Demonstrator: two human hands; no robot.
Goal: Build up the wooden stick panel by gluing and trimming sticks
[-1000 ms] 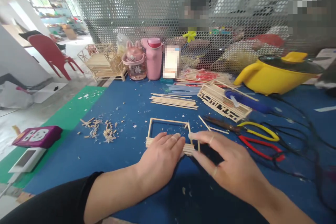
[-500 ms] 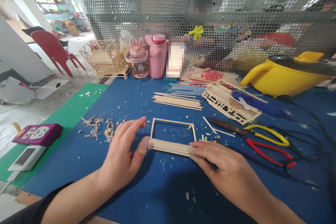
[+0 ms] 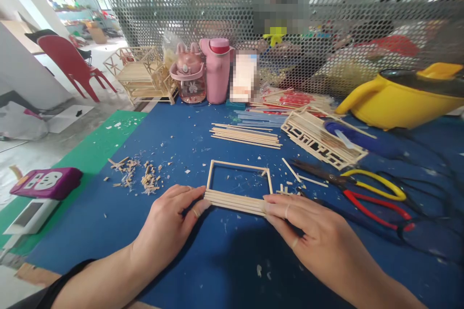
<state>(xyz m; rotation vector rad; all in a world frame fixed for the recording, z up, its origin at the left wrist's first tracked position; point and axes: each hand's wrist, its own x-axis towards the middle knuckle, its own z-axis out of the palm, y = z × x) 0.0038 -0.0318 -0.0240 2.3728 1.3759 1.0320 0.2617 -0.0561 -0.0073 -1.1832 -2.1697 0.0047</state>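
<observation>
Splintery pale wood offcuts (image 3: 150, 179) lie scattered left of a rectangular stick frame (image 3: 235, 202), which rests flat on a smooth blue tabletop (image 3: 188, 270), its near side a ribbed band of slim sticks. Straight loose sticks (image 3: 246, 137) lie beyond the frame; right of it, a metal hand tool (image 3: 339, 179) has yellow and red handles. Left hand (image 3: 163, 217) and right hand (image 3: 315, 227) each pinch one end of the frame's ribbed band, thumb and fingers nearly closed.

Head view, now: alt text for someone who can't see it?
A person's left hand and right hand hold opposite ends of the near side of a rectangular stick frame on a blue tabletop. Loose sticks lie beyond it, wood scraps to the left, a red-and-yellow-handled tool to the right.
</observation>
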